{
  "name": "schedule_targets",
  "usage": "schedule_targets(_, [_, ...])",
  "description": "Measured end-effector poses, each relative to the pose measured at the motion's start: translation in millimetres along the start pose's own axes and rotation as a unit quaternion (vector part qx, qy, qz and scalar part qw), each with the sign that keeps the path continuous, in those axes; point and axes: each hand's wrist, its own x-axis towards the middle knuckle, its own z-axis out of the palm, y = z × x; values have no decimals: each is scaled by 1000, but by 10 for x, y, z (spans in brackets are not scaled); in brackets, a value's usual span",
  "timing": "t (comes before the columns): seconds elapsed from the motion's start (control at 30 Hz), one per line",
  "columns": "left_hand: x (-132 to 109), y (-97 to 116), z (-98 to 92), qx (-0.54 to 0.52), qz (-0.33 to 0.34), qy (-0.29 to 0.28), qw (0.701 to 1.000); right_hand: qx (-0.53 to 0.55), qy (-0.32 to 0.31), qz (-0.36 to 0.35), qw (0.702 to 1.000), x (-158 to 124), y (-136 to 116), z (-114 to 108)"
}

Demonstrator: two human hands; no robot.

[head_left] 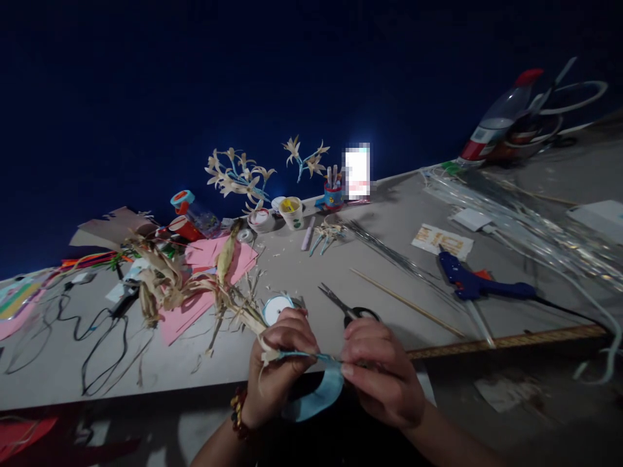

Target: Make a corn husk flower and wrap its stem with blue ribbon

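Observation:
At the table's near edge my left hand (282,357) is closed on a thin stem wrapped in blue tape (299,355), with a pale husk flower bud at its left end. My right hand (382,373) pinches the stem's other end, its fingertips close to the left hand's. A loop of light blue tape (318,395) hangs below both hands. Just behind the left hand lies a white and blue tape roll (278,307). Black scissors (341,305) lie open behind the right hand, which partly hides their handles.
Dried husks (165,285) and pink paper (187,318) lie left. Husk flowers (236,175) stand in cups at the back. Right are a wooden stick (406,301), wires (399,256), a blue glue gun (467,279), clear strips (530,220) and a bottle (496,120).

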Motion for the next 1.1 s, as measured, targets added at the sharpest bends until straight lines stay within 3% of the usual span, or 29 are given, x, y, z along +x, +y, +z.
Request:
schedule_targets(0.07, [4,8,-37,-17,13,-46,999,12,-4,-1,1000,4,-12,-8])
schedule_targets(0.17, [10,18,-80,-38,41,-69,996,19,5,3,1000,-19,-24,-3])
schedule_targets(0.37, [39,7,-95,-1,93,-90,992,30,12,-16,999,-93,-15,30])
schedule_targets(0.57, [50,17,-112,22,149,-95,984,18,16,8,1000,-120,-76,13])
schedule_targets(0.73, [67,81,-182,60,150,-125,979,11,-18,36,999,-121,-134,-29])
schedule_targets(0.97, [116,56,-245,44,191,-170,966,25,-32,14,999,-20,-78,-65])
schedule_targets(1.1, [143,111,-260,52,194,-192,961,59,-61,66,994,72,-89,-92])
